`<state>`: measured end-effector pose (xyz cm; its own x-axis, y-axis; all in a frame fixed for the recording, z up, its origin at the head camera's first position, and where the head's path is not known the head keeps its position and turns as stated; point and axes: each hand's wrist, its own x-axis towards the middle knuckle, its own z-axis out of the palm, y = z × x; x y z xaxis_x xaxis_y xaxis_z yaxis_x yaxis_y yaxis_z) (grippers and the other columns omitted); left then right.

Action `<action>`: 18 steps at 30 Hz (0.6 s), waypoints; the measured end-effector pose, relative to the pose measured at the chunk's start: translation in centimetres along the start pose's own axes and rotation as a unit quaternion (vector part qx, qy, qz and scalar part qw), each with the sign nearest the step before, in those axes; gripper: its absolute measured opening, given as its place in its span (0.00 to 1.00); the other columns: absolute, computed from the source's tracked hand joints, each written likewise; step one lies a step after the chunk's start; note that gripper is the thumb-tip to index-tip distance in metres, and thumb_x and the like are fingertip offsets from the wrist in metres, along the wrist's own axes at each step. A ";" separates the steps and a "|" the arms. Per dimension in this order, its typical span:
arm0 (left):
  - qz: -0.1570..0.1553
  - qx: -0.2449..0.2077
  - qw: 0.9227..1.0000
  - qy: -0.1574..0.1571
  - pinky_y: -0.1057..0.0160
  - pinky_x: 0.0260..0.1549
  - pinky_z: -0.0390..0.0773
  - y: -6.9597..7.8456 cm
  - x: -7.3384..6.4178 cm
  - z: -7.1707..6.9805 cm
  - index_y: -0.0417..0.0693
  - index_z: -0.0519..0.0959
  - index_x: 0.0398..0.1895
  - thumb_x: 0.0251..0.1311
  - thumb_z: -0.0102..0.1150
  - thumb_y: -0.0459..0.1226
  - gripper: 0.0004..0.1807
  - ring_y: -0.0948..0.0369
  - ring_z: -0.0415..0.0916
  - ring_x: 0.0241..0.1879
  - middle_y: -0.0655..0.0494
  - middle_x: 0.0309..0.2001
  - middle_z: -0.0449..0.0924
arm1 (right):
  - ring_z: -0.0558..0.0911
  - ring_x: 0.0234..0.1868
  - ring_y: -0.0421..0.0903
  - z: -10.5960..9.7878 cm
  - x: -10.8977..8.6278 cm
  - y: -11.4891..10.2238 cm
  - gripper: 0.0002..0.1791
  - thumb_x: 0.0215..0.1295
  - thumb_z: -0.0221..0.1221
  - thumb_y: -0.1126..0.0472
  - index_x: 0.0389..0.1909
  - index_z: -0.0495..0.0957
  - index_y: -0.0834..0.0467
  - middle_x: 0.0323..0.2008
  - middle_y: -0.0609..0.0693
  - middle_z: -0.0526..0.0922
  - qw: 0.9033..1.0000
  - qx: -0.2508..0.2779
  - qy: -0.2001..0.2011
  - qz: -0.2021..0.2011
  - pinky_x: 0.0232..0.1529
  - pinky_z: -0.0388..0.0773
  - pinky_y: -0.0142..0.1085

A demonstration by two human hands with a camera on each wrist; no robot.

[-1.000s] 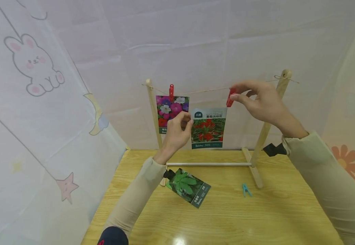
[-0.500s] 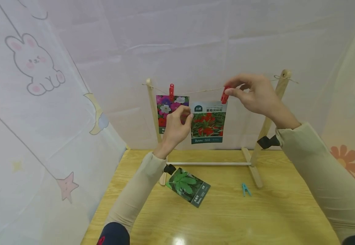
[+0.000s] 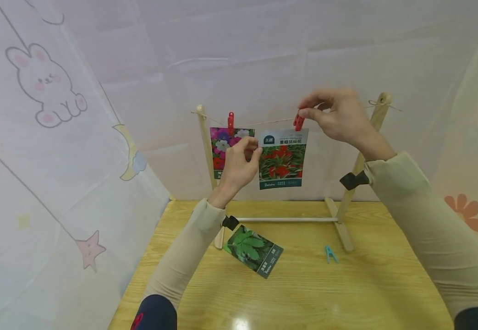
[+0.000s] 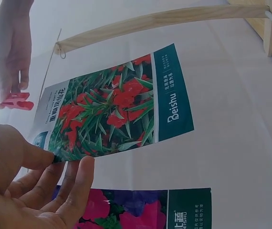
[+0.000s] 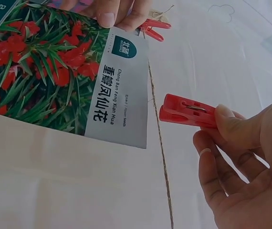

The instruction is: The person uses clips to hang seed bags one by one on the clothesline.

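My left hand (image 3: 240, 165) pinches the left edge of a seed packet (image 3: 282, 162) with red flowers, holding it upright just below the string (image 5: 156, 114). In my right hand (image 3: 342, 117) is a red clothespin (image 5: 188, 110), pinched between thumb and fingers. Its tip is close to the string and above the packet's top edge, apart from the packet in the right wrist view. Left of these, a second packet (image 3: 223, 146) with pink and purple flowers hangs from the string by another red clothespin (image 3: 231, 121), partly hidden behind my left hand.
The string is tied between two wooden posts (image 3: 381, 114) joined low down by a pale rod (image 3: 284, 220). On the wooden table (image 3: 304, 293) lie a green-leaf packet (image 3: 253, 251) and a blue clothespin (image 3: 331, 254). Printed cloth (image 3: 98, 192) surrounds the table's back and sides.
The red-flower packet has risen toward the string in my left hand. My right hand has moved left and slightly up with the red clothespin, over the packet's top edge.
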<state>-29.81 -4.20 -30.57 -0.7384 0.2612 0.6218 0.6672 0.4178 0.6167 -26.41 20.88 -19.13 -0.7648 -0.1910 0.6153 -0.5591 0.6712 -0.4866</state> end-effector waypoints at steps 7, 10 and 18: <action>-0.002 -0.009 1.000 -0.005 0.54 0.49 0.89 0.0 0.2 0.2 0.36 0.81 0.56 0.78 0.59 0.33 0.11 0.50 0.90 0.45 0.41 0.49 0.89 | 0.83 0.40 0.36 0.2 0.8 -0.4 0.08 0.75 0.67 0.58 0.45 0.91 0.57 0.46 0.55 0.91 1.000 -0.004 -0.005 0.011 0.40 0.75 0.29; 0.000 -0.011 1.000 -0.003 0.55 0.49 0.89 0.1 0.3 0.3 0.35 0.81 0.56 0.78 0.59 0.33 0.11 0.50 0.90 0.45 0.41 0.49 0.89 | 0.85 0.42 0.43 0.3 1.1 -0.6 0.09 0.76 0.66 0.57 0.47 0.91 0.57 0.47 0.56 0.91 1.000 -0.009 -0.005 0.017 0.39 0.75 0.28; 0.002 -0.018 1.000 0.001 0.55 0.48 0.89 0.0 0.5 0.4 0.35 0.81 0.56 0.77 0.59 0.32 0.11 0.50 0.89 0.44 0.41 0.49 0.88 | 0.86 0.42 0.48 0.7 2.1 -0.6 0.08 0.76 0.66 0.59 0.47 0.90 0.58 0.47 0.59 0.91 1.000 -0.013 0.000 0.009 0.38 0.73 0.27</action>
<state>-30.22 -3.73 -30.52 -0.7357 0.2614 0.6248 0.6731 0.3855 0.6312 -27.87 19.60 -17.99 -0.7753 -0.1790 0.6057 -0.5362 0.6934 -0.4813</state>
